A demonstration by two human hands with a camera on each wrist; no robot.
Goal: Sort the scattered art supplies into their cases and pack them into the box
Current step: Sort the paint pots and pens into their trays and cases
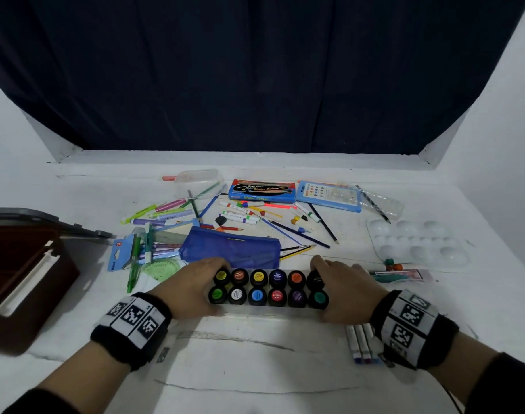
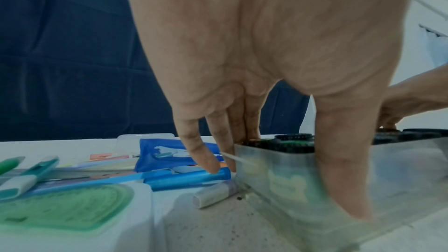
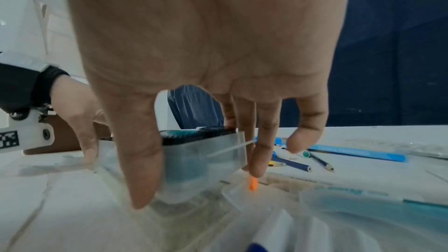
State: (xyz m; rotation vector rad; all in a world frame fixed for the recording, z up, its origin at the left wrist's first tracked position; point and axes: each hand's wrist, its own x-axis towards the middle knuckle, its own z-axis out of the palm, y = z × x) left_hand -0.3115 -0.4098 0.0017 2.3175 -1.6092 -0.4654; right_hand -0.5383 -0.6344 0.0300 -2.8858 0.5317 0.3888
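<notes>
Both hands grip the clear case of paint pots at the near middle of the table, left hand and right hand clasping its ends, apparently about to carry it left, level, into the open brown box.

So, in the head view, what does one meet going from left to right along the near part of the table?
Brown box → green pen → left hand → case of paint pots → right hand → markers lying by the right wrist.
</notes>
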